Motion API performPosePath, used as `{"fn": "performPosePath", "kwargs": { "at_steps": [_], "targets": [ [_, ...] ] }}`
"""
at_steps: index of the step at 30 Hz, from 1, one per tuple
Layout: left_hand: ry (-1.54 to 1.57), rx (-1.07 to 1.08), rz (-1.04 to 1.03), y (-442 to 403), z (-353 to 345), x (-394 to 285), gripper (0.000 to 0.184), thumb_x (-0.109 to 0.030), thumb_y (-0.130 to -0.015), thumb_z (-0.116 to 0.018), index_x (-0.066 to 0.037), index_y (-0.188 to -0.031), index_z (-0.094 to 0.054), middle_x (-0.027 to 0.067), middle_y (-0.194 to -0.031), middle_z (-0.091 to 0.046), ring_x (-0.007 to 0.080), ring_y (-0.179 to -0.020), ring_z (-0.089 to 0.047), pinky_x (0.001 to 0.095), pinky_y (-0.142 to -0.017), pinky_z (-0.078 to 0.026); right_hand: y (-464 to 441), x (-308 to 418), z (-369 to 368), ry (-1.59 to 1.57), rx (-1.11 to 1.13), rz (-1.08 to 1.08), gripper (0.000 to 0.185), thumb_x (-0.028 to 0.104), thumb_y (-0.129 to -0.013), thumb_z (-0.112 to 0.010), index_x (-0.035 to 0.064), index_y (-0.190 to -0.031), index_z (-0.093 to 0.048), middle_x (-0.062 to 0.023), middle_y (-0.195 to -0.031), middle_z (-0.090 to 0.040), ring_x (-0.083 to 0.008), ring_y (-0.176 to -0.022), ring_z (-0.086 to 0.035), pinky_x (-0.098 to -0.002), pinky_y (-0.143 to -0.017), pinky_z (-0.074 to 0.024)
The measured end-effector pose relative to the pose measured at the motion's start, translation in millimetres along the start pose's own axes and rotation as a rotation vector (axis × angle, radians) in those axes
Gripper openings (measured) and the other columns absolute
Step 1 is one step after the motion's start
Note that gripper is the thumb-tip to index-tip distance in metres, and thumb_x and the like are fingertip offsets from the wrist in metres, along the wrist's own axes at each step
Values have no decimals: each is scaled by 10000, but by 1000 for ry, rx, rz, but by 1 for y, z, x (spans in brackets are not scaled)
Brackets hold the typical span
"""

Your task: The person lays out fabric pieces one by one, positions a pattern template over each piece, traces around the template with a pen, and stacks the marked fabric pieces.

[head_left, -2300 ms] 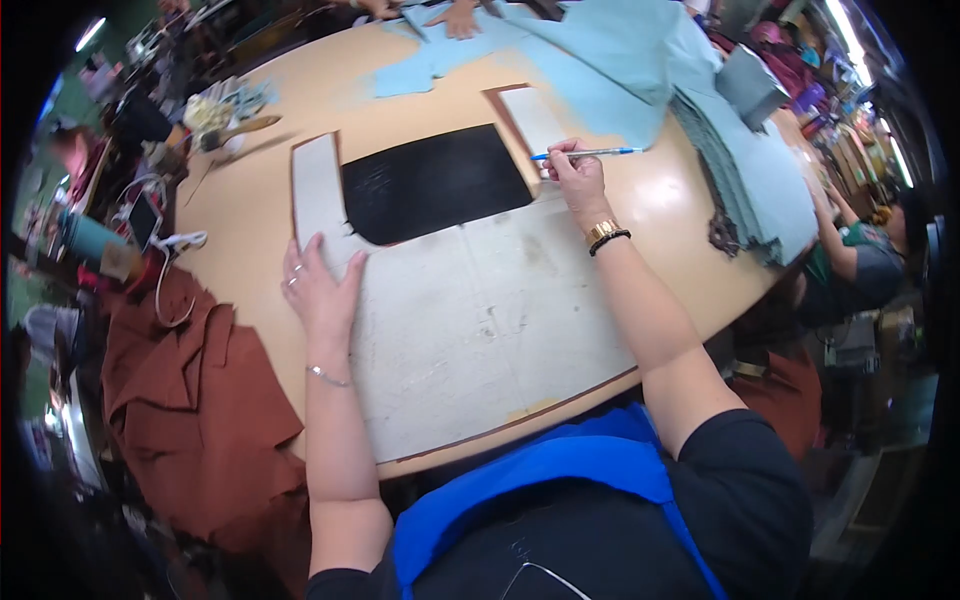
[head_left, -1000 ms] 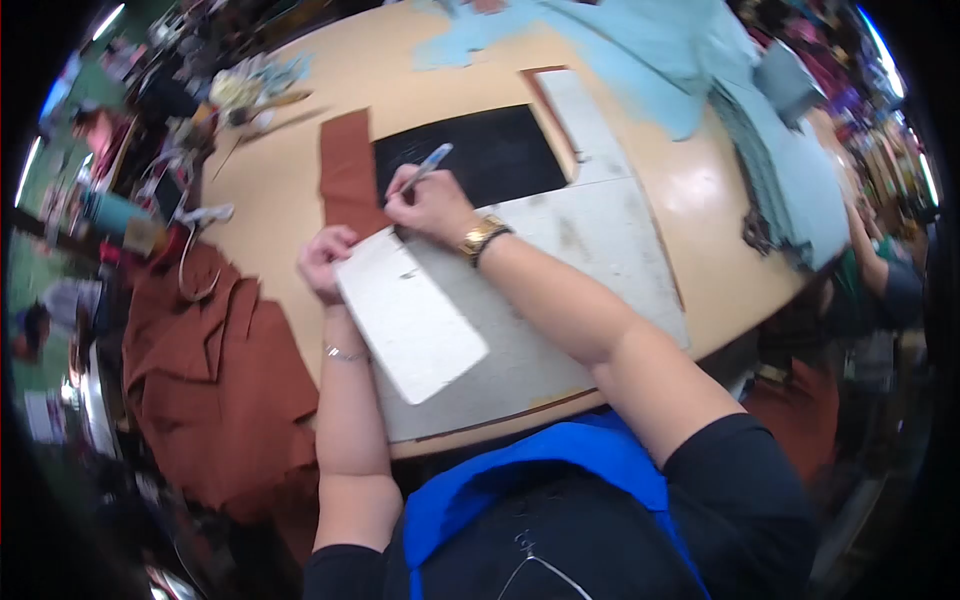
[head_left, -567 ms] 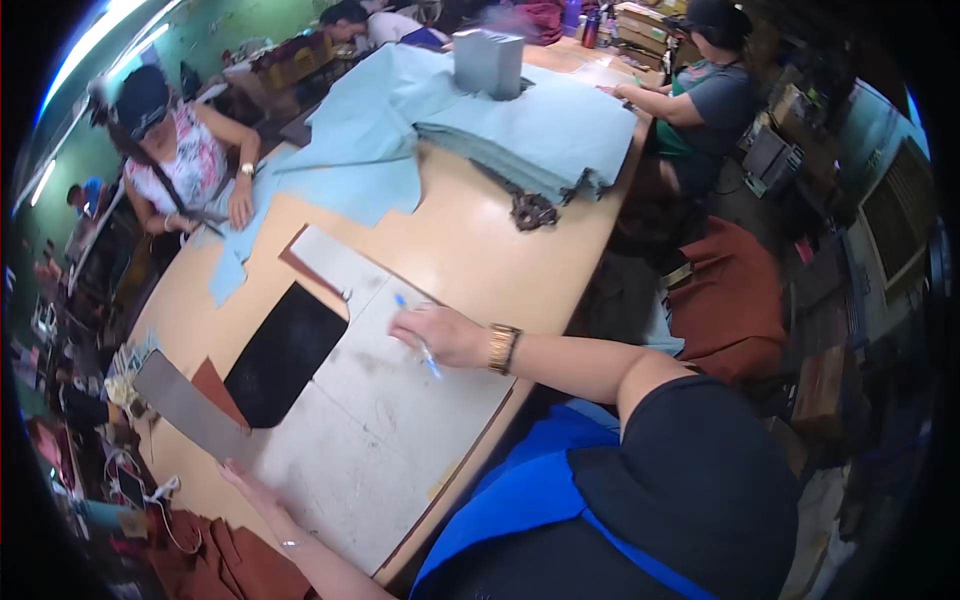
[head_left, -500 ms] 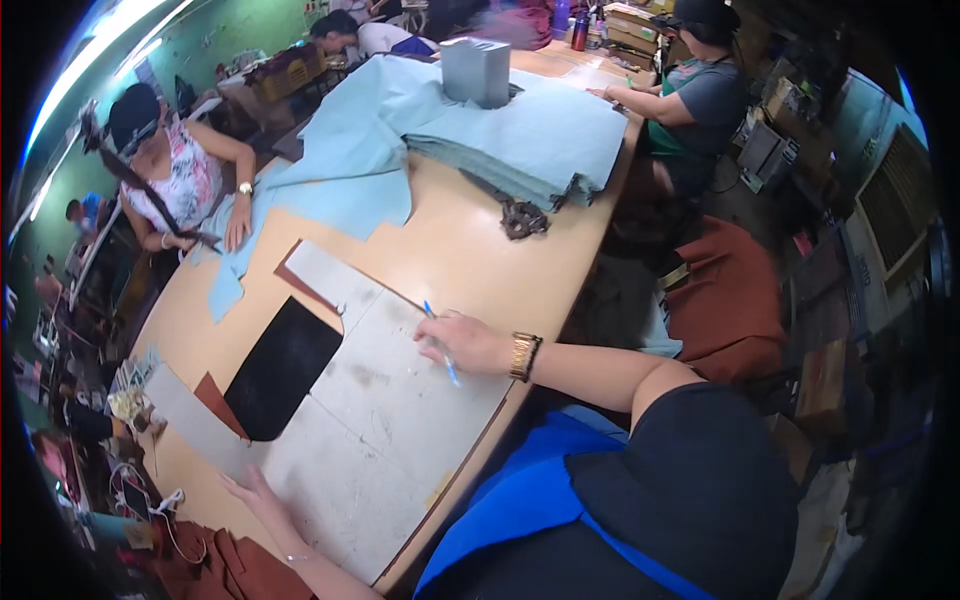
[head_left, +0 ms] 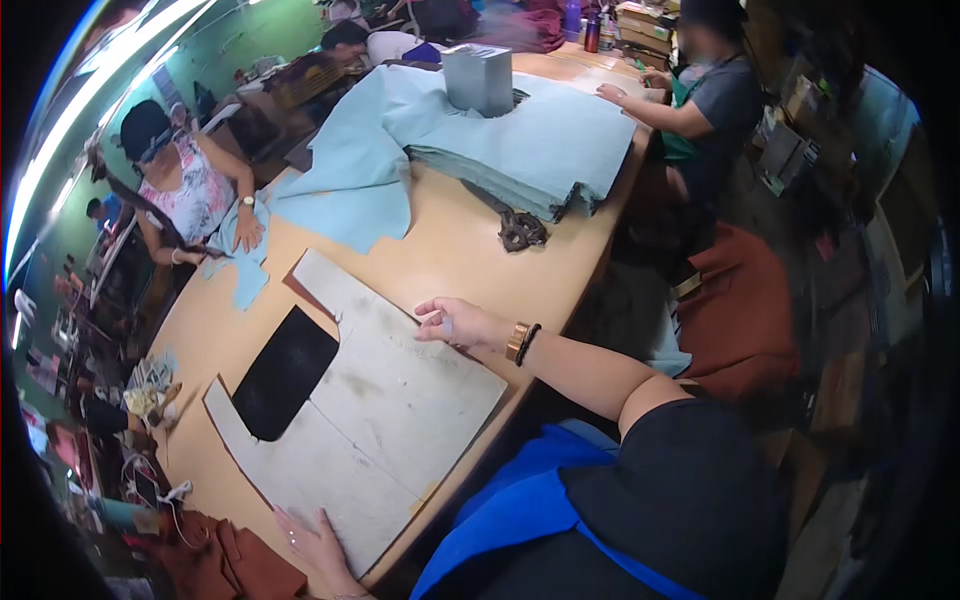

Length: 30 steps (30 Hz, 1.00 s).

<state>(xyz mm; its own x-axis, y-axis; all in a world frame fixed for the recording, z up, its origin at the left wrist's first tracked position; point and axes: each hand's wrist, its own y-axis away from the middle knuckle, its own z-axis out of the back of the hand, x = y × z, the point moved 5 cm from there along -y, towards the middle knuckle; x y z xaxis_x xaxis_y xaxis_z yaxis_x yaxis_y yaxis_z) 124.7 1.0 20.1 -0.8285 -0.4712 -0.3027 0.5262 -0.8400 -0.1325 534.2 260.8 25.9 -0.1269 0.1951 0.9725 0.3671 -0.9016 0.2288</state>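
Note:
A large grey-white pattern board (head_left: 385, 410) with a deep notch on its far side lies on the table. Thin edges of brown material (head_left: 318, 295) show from under it. My right hand (head_left: 462, 325) is just over the board's far right edge, fingers curled around a pen (head_left: 447, 326) that is mostly hidden and blurred. Resting flat at the board's near left edge is my left hand (head_left: 315, 545), fingers spread and nothing in it. Within the notch lies a black rectangular piece (head_left: 285, 375).
Light blue sheets (head_left: 540, 140) are stacked across the table, with a grey metal block (head_left: 478, 80) on top and dark scissors (head_left: 522, 230) beside them. A person (head_left: 190, 190) cuts blue material at left; another person (head_left: 710, 110) works at right. Brown material (head_left: 225, 560) lies lower left.
The pattern board has shifted and turned, so less brown shows inside the notch. My left hand slid toward me along its edge. My right hand rose slightly, and the pen is less visible.

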Motion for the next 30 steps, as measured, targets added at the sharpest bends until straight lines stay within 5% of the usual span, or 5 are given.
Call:
{"fn": "performPosePath", "kwargs": {
  "at_steps": [5, 11, 22, 27, 30],
  "targets": [
    [54, 1, 35, 1, 4, 4, 889, -342, -858, -680, -39, -1539, -197, 184, -1559, -298, 350, -1440, -270, 480, -1153, -235, 9, 3, -15, 564, 14, 379, 569, 359, -857, -755, -20, -1236, -560, -188, -1110, -641, -299, -998, -619, -377, -879, -490],
    [146, -4, 167, -4, -10, 26, 734, -520, -990, -395, -113, -1559, -172, 135, -1579, -278, 302, -1472, -227, 687, -1114, -52, 30, 31, -12, 468, -150, 491, 500, 291, -907, -701, -45, -1249, -560, -210, -1198, -636, -272, -1139, -589, -376, -988, -447],
    [-162, 28, 406, -5, -4, 12, 882, -616, -888, -545, -85, -1529, -253, 156, -1602, -199, 335, -1492, -131, 686, -1120, -111, 15, 44, 136, -86, -673, 569, 517, 153, -937, -651, -1, -1386, -445, -120, -1355, -515, -204, -1169, -524, -333, -1018, -411],
    [45, -95, 239, -7, 8, -7, 486, -459, -877, -653, -114, -1212, -586, 165, -1394, -493, 294, -1339, -416, 682, -1041, -237, 26, 59, 117, 672, -1069, 942, 769, 169, -910, -700, 3, -1503, -239, -219, -1518, -338, -350, -1384, -350, -445, -1127, -307],
    [481, -154, 168, -11, -11, -3, 258, -299, -921, -640, -84, -1057, -595, 133, -1155, -606, 273, -1082, -574, 492, -930, -402, 10, 59, 46, 778, -769, 827, 700, 185, -913, -692, 12, -1477, -316, -214, -1495, -388, -369, -1408, -326, -460, -1145, -256]
  ]
}}
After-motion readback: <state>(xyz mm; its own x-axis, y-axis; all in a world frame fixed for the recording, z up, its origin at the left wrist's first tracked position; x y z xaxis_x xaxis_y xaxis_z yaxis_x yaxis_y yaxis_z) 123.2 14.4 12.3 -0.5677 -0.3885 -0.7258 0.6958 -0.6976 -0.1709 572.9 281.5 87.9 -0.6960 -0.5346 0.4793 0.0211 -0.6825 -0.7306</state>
